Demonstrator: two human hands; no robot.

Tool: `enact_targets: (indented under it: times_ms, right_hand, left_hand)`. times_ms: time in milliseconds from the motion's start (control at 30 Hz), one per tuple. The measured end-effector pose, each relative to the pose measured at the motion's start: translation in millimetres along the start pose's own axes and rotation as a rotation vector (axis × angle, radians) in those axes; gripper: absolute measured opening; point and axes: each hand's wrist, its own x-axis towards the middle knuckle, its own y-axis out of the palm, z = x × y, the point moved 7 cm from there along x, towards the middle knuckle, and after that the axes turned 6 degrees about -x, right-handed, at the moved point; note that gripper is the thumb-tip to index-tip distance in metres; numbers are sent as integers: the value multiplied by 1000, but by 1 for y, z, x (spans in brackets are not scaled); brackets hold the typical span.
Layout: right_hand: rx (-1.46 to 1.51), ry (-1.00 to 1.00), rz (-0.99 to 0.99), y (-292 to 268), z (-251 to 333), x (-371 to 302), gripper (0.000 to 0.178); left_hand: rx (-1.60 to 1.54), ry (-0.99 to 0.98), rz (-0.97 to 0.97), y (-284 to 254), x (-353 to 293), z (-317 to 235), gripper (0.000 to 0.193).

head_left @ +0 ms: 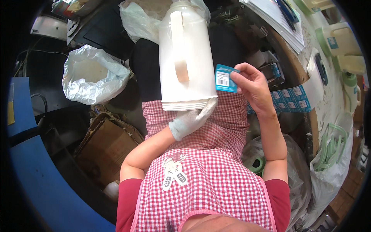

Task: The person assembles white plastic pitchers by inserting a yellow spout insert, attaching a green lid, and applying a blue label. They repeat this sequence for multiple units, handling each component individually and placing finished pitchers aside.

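A white thermos jug body (197, 58) with a cream handle (180, 58) lies along my lap, its ribbed base toward me. My left hand (193, 120), in a pale work glove, grips the jug at this base, with some fingers hidden beneath it. Just right of the jug, my bare right hand (253, 83) pinches a blue label (223, 84) with a white barcode panel between thumb and fingers. The label's edge is very close to the jug's wall; I cannot tell whether they touch.
A strip of blue labels (291, 99) hangs off the worn bench (309, 65) at right. Pale-green jugs (340, 36) and papers (276, 23) are on it. Green handles fill a plastic bag (330, 150) below. Left are a white bag (94, 75) and a cardboard box (110, 149).
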Motion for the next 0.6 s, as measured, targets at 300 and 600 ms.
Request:
enact_targets:
  times_ms: [300, 600]
  right_hand:
    - [-117, 88, 143, 32, -17, 16, 29]
    - [-316, -24, 61, 36, -15, 21, 29]
  left_hand:
    - [420, 223, 11, 18, -14, 19, 42]
    - [348, 26, 228, 35, -24, 51, 53]
